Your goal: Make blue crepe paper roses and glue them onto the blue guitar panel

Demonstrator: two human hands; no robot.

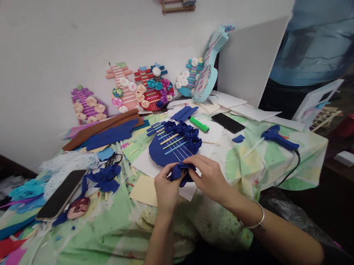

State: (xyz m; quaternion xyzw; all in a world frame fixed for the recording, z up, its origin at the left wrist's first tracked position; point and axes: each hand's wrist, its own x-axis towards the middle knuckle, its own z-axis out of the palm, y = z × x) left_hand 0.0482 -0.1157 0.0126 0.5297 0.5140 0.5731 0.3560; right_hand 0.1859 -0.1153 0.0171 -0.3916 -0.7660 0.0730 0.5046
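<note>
Between my two hands is a dark blue crepe paper flower (182, 172), pinched near the table's front edge. My left hand (168, 188) grips its left side with thumb and fingers. On the other side, my right hand (209, 177) closes its fingertips on the petals. Just beyond the hands lies a blue paper guitar (161, 149) with white strings and coloured sticks across it. Several dark blue paper flowers (185, 131) cover its upper right edge. White paper lies under the guitar, and a cream sheet (144, 191) is left of my hands.
A blue glue gun (280, 138) with a cord lies at the right. Behind the guitar are a green box cutter (199, 124) and a black phone (228, 122). Another phone (62, 195) and blue paper scraps (106, 178) lie left. Decorated guitars (151, 88) lean against the wall.
</note>
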